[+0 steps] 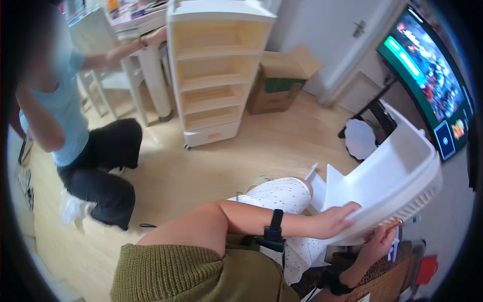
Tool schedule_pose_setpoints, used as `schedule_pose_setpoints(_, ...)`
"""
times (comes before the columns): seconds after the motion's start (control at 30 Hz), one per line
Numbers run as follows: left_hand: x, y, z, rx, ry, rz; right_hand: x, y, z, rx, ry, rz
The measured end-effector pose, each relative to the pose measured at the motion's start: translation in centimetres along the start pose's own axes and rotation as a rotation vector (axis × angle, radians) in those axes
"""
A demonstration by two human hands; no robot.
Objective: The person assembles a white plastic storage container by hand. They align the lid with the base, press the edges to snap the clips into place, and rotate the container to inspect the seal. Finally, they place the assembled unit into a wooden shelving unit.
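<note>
Left hand closed over the near rim of a white bin, fingers on the edge. Right hand lower down, fingertips pinched on a small coppery piece at the bin's slatted outer side (too small to tell what it is). Bin is tilted, hollow facing up and leftward, at the right of the seated person's lap in white spotted cloth. My read: left hand steadies the rim, and the tilt gives the right hand access to the slatted side. A white panel stands between knee and bin.

Further out: pale wood-look floor, white round-topped stool past the bin, lit screen at right. Ahead, a white rack on casters with an open cardboard box just beside it, then a door. At left, a crouching co-worker, one arm reaching toward the rack's side; contact unclear. Behind, a white chair by a cluttered table.
</note>
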State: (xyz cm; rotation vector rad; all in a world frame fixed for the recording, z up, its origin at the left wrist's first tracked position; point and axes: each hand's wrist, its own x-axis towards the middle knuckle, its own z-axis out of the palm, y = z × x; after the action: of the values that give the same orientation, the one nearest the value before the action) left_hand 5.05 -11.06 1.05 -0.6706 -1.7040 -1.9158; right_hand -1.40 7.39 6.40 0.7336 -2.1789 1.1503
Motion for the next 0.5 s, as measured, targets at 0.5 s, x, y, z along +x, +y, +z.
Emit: schedule_pose_setpoints(0.5, 2.2, 0.7, -1.5, -0.184, -0.152, 0.003, 0.4, 0.1, 0.0, 0.06, -0.322, 0.158)
